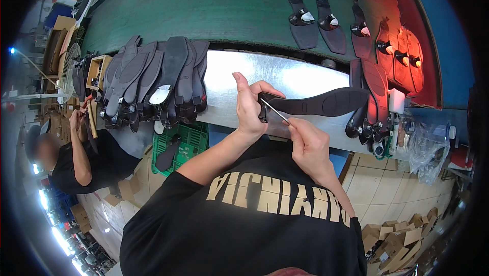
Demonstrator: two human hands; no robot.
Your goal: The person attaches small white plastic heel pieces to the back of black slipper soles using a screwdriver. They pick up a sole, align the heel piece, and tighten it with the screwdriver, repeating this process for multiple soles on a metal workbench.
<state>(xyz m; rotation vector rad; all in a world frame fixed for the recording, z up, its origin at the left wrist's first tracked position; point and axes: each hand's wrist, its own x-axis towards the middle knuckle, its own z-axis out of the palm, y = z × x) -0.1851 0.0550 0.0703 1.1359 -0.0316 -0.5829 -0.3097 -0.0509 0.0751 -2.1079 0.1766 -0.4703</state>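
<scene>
While the left hand (248,111), thumb raised, curls its fingers around a flat black sandal (326,104) extending to its right, the right hand (310,146) below pinches a slim silver metal rod (275,111).

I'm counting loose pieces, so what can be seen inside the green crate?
One dark sole-shaped piece shows inside the green crate. The piled footwear and metal tabletop cover its far end, so anything there cannot be seen.

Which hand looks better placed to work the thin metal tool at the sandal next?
Probably the right hand: it grips the thin metal tool, which is angled toward the left end of the dark sandal. The left hand is occupied supporting that end.
</scene>
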